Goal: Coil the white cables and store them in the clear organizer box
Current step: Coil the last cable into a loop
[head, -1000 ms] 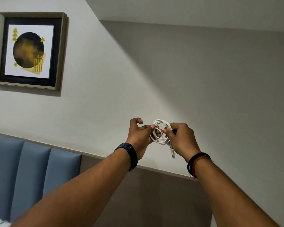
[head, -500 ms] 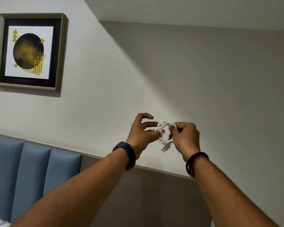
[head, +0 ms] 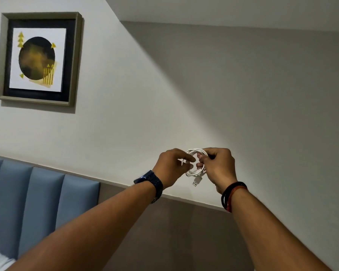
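Up against the pale wall [head: 164, 98], with one framed picture [head: 38, 58] hanging high to my left and four blue padded panels [head: 37, 202] below it, I hold my work at arm's length so I can see the loops against a plain background. My two hands meet there: my right hand [head: 218, 168] is closed around the far side of the white cable [head: 196, 153], keeping its small coil from springing open, while my left hand [head: 171, 165] pinches the near side between thumb and fingertips, I judge to tuck or wind the tail. One cable only, gathered into several turns I cannot count; one USB plug [head: 196, 181] dangles free beneath. One watch [head: 152, 182] on my left wrist, a few bands [head: 232, 195] on my right. No clear organizer box shows, so storing is not yet done
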